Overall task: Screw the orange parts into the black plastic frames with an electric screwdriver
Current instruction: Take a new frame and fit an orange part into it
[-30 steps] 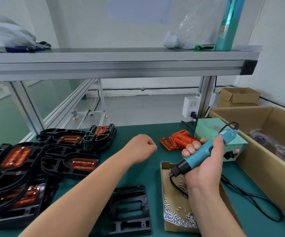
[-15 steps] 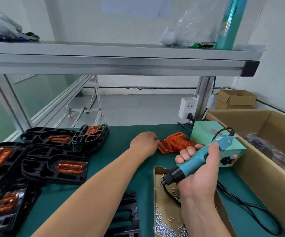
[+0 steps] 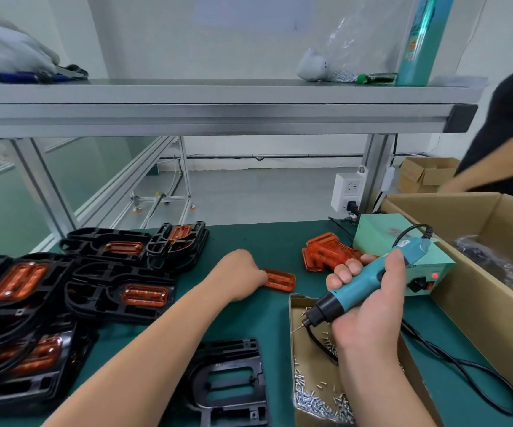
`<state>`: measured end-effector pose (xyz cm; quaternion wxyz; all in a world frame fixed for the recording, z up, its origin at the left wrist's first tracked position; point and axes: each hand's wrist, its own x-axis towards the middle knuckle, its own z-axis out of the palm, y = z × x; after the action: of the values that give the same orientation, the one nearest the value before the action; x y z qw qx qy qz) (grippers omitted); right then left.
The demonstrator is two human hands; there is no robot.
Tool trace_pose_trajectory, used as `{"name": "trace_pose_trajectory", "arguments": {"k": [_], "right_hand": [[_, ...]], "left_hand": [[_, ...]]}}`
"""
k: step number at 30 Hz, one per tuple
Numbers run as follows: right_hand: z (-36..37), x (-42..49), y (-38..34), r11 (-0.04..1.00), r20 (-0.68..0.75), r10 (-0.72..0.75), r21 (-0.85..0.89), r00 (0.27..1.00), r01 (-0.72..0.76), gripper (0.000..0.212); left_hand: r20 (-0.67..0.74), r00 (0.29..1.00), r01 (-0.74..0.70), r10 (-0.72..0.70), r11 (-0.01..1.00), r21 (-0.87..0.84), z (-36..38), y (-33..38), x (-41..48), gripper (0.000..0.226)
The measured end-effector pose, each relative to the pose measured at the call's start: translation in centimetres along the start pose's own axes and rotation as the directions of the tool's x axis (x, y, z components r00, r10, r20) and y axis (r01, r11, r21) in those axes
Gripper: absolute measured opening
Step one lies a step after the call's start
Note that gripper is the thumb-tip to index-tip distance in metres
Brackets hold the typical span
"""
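Spreading across the green bench, it runs big to small: cardboard box on the right, heap of finished frames on the left, then the empty black frame lying flat at the near edge between the two forearms. Beside it sits the screw tray, and over that tray the right hand clenches the electric screwdriver, bit angled down and left toward the loose screws. Now the key bit: the left hand has the single orange part, fingers curled onto its left end, tips hidden behind the knuckles. The part lies flat, long axis left to right, beyond the empty frame, so the left hand is the nearer one and the carry looks like a short pull back toward the body. Against half a second ago, the part has come away from the orange pile the hand was reaching into, and a second person's arm now shows far right
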<state>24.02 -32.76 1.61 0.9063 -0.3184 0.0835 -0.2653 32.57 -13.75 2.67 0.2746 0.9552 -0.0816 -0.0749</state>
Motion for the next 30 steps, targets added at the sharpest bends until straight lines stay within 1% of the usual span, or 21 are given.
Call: {"name": "trace_pose_trajectory", "arguments": {"k": [1,2,5,7,9,11,13,16,19,23,30], "right_hand": [[0.0,0.0,0.1,0.998,-0.001,0.026,0.056,1.0,-0.026,0.033],[-0.1,-0.2,-0.2,0.997,0.015,0.06,0.056,0.998,-0.061,0.034],[0.5,-1.1,-0.5,0.996,0.014,0.081,0.044,0.997,-0.081,0.034],[0.9,-1.4,-0.6,0.988,0.021,0.093,0.119,0.995,-0.095,0.036],[1.4,-1.7,-0.8,0.983,0.036,0.107,0.149,0.994,-0.111,0.038],[1.6,-1.8,-0.7,0.985,0.051,0.105,0.134,0.993,-0.11,0.038],[1.7,-2.0,-0.6,0.986,0.063,0.106,0.122,0.992,-0.113,0.037],[1.9,-2.2,-0.5,0.989,0.073,0.107,0.097,0.992,-0.114,0.037],[2.0,-2.5,-0.4,0.991,0.104,0.102,0.08,0.989,-0.111,0.037],[2.4,-3.0,-0.2,0.992,0.133,0.103,0.055,0.986,-0.111,0.037],[2.4,-3.2,0.0,0.99,0.16,0.122,0.049,0.979,-0.132,0.037]], "left_hand": [[-0.009,1.0,-0.005,0.005,1.0,-0.021,-0.4,-0.6,-1.1,0.032],[-0.02,1.0,-0.014,0.013,0.999,-0.039,-0.8,-1.2,-2.1,0.03],[-0.033,0.999,-0.034,0.03,0.994,-0.106,-2.1,-2.9,-5.5,0.029],[-0.053,0.998,-0.037,0.025,0.972,-0.231,-2.8,-3.8,-7.6,0.028],[-0.081,0.997,-0.048,0.019,0.923,-0.381,-3.5,-4.7,-10.2,0.025],[-0.114,0.993,-0.086,0.039,0.892,-0.443,-3.9,-5.3,-12.5,0.018],[-0.172,0.983,-0.13,0.06,0.893,-0.43,-4.1,-5.9,-14.3,0.008],[-0.217,0.974,-0.15,0.06,0.892,-0.427,-4.0,-6.2,-16.3,0.011],[-0.225,0.973,-0.145,0.052,0.897,-0.417,-3.4,-6.4,-17.5,0.01],[-0.224,0.974,-0.112,0.034,0.932,-0.345,-2.9,-6.7,-17.9,0.006],[-0.212,0.977,-0.092,0.027,0.949,-0.3,-2.9,-6.3,-18.2,0.008]]}}
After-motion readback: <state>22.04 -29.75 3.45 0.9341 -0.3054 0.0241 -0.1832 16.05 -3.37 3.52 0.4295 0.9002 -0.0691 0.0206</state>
